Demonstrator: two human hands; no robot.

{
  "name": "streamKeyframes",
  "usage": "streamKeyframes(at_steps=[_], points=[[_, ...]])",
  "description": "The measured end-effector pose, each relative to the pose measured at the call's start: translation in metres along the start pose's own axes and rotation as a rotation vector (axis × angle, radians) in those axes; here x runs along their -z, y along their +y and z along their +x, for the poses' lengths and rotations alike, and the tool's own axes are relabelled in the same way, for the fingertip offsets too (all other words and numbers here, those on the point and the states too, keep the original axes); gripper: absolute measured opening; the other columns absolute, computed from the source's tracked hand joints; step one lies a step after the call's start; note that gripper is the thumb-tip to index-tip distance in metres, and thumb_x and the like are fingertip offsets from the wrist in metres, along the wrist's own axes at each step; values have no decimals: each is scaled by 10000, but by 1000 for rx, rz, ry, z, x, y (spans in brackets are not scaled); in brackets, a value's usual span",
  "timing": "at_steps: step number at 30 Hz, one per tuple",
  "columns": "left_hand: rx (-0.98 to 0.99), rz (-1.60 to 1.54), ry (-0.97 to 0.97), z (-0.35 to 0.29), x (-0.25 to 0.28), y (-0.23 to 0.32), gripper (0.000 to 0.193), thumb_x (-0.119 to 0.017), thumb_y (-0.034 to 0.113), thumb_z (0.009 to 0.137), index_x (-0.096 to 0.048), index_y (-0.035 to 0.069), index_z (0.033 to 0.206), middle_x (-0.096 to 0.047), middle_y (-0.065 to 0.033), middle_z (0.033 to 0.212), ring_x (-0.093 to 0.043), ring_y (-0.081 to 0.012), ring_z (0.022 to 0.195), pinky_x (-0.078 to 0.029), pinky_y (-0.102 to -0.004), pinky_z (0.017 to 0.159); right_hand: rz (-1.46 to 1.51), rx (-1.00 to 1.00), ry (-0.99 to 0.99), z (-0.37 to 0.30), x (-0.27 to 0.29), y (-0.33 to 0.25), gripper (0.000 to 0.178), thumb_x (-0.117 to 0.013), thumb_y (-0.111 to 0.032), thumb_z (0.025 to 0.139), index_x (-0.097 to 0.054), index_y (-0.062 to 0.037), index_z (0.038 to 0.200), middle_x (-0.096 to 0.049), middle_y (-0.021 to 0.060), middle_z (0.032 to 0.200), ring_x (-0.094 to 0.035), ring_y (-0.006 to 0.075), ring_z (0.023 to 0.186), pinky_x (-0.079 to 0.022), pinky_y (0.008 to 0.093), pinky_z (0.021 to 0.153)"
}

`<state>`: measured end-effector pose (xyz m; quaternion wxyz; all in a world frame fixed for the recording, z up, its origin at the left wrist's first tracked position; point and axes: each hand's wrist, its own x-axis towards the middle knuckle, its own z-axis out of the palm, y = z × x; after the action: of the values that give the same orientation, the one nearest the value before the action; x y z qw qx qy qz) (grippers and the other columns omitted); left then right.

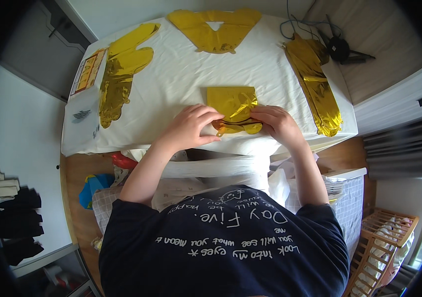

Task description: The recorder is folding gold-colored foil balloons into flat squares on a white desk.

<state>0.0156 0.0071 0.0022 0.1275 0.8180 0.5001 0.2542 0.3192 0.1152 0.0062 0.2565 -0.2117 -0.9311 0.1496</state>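
A shiny gold foil balloon (232,100), flat and folded into a small piece, lies on the white-covered table near its front edge. At its lower end the foil curls up, with a darker fold line and a small tab. My left hand (193,126) holds its lower left edge with the fingertips, the thumb lower down toward the table's front. On the opposite side, my right hand (281,123) has its fingers over the lower right edge; its thumb is mostly hidden.
Flat gold foil balloons lie around: one at left (119,74), one at back (214,32), one at right (315,84). A printed card (88,73) is at the table's left. A black device with antennas (339,48) and cables stands back right. A wooden crib (382,242) is lower right.
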Motion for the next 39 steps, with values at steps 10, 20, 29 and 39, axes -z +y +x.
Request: streamKeyframes(at_steps=[10,20,29,39], points=[[121,-197,93,20,-5,-16,274,-735,235,948,-691,16,1108,-710,-149,980,-690,-283,829,-546,-378,743,183,-425,6,20,2,-8,221,-700,-94,933,-703,-3,1135,-731,181,1051,-717,310,942,-563,382,829],[402,-235,16,44,8,-10,323,-602,260,1049,-516,-18,909,-550,-188,702,-462,-283,617,-415,-415,621,356,-705,52,35,-8,-3,266,-718,-193,962,-700,33,1101,-753,164,914,-692,235,782,-533,336,746],[429,-291,-25,45,9,-13,296,-624,264,1036,-526,-3,955,-573,-142,720,-458,-223,647,-428,-394,642,304,-735,-103,46,0,1,282,-705,-224,958,-716,33,1073,-734,174,871,-662,253,751,-522,367,748],[400,-477,52,46,-3,-2,465,-832,125,869,-650,91,1295,-741,-87,1093,-689,-153,1042,-531,-293,935,426,-718,-24,36,-3,-10,254,-715,-200,956,-701,27,1069,-723,134,844,-661,185,741,-523,331,710]])
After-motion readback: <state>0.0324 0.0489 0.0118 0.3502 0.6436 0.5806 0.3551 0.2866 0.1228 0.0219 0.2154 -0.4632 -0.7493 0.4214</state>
